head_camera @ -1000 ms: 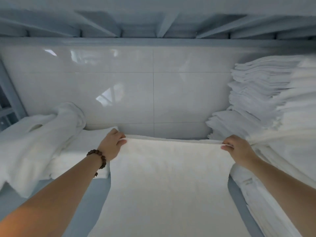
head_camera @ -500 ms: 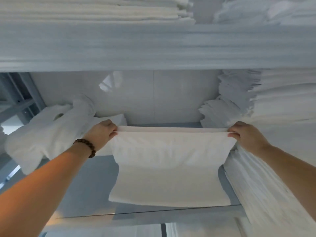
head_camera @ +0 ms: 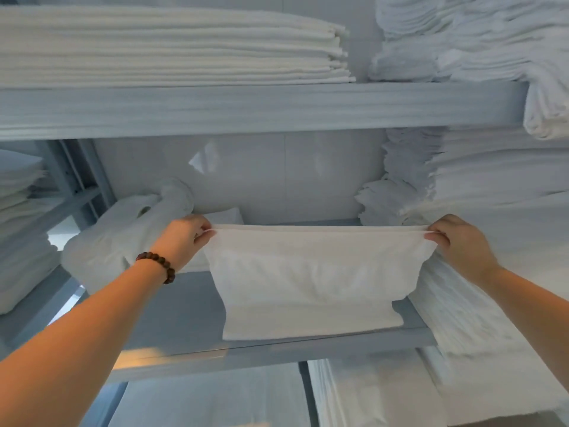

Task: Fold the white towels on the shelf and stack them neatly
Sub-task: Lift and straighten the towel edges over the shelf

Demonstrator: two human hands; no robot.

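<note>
A white towel [head_camera: 311, 282] hangs doubled over between my hands above the grey shelf [head_camera: 184, 315]. Its lower end rests flat on the shelf near the front edge. My left hand [head_camera: 181, 241], with a bead bracelet at the wrist, pinches the towel's upper left corner. My right hand [head_camera: 458, 245] pinches the upper right corner. The top edge is stretched taut between them. A tall stack of folded white towels [head_camera: 492, 186] stands right of my right hand.
A crumpled white towel [head_camera: 123, 238] lies on the shelf behind my left hand. The upper shelf beam [head_camera: 246, 109] carries a flat folded stack [head_camera: 172, 50] and a rougher pile [head_camera: 462, 38]. More linen fills the left bay [head_camera: 21, 223] and the shelf below [head_camera: 385, 392].
My view has tilted upward, bringing the upper shelf into sight. Both hands have lifted the towel's far edge and drawn it toward me, folding the towel over itself.
</note>
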